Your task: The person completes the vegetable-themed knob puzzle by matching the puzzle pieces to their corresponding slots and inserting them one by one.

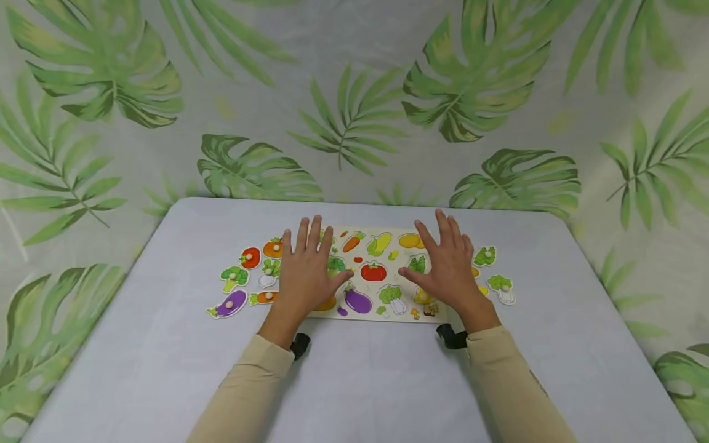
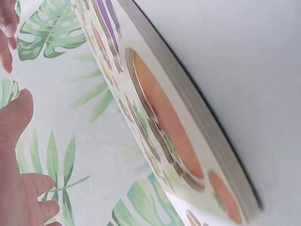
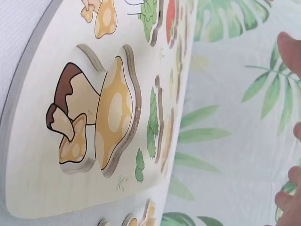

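Note:
A wooden vegetable puzzle board (image 1: 403, 247) lies mid-table, with printed pictures in cut-out recesses. Over its left part is my left hand (image 1: 307, 277), fingers spread and holding nothing. My right hand (image 1: 450, 274) hangs likewise over the right part, fingers apart, nothing in it. Both wrist views show the hands raised off the board. In the left wrist view an orange recess (image 2: 169, 117) is close by; in the right wrist view, a mushroom recess (image 3: 113, 113). Parts of the board are hidden beneath the hands.
Left of the board lie several knobbed pieces, among them an eggplant (image 1: 232, 303), a broccoli (image 1: 234, 275), a tomato (image 1: 250, 257) and a carrot (image 1: 266, 298). To the right are a bok choy (image 1: 501, 287), a leafy green piece (image 1: 485, 255) and partly hidden yellow pieces.

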Demonstrator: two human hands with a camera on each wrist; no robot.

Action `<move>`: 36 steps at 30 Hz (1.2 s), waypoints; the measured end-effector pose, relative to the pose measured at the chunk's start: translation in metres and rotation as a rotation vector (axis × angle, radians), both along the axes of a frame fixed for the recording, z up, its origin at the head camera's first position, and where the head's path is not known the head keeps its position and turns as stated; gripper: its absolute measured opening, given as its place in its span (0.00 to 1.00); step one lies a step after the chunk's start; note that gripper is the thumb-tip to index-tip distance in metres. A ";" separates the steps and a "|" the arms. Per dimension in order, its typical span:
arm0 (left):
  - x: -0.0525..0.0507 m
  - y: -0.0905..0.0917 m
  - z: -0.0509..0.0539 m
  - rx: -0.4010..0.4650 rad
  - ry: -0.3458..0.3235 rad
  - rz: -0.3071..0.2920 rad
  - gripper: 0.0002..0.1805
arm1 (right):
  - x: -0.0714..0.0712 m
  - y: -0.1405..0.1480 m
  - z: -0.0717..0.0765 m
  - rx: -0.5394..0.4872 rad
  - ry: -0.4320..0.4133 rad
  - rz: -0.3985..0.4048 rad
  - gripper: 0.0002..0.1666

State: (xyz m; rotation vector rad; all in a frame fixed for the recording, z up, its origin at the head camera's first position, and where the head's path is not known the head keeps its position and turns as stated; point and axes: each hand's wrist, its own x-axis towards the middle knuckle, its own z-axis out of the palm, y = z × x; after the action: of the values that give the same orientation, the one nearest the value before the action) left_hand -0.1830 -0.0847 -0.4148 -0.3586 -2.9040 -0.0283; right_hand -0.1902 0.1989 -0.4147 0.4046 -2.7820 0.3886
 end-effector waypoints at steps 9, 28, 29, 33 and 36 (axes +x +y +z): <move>0.001 -0.033 -0.002 0.193 -0.097 -0.180 0.49 | 0.003 0.018 0.003 -0.158 -0.030 0.080 0.38; 0.009 -0.081 -0.006 0.096 -0.182 -0.302 0.40 | 0.018 0.073 0.001 -0.020 -0.058 0.141 0.46; 0.008 -0.082 -0.007 0.085 -0.177 -0.300 0.38 | 0.019 0.076 0.000 -0.020 -0.065 0.140 0.46; 0.006 -0.085 -0.013 0.056 -0.178 -0.303 0.35 | 0.019 0.089 -0.001 -0.044 -0.103 0.121 0.44; 0.006 -0.085 -0.015 0.040 -0.205 -0.322 0.36 | 0.018 0.097 0.000 -0.066 -0.119 0.109 0.43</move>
State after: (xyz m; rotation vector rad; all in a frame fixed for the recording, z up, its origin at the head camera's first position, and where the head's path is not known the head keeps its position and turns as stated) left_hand -0.1771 -0.1699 -0.4302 -0.8592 -3.0044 -0.1841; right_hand -0.1725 0.2963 -0.4148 0.5355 -2.8603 0.5445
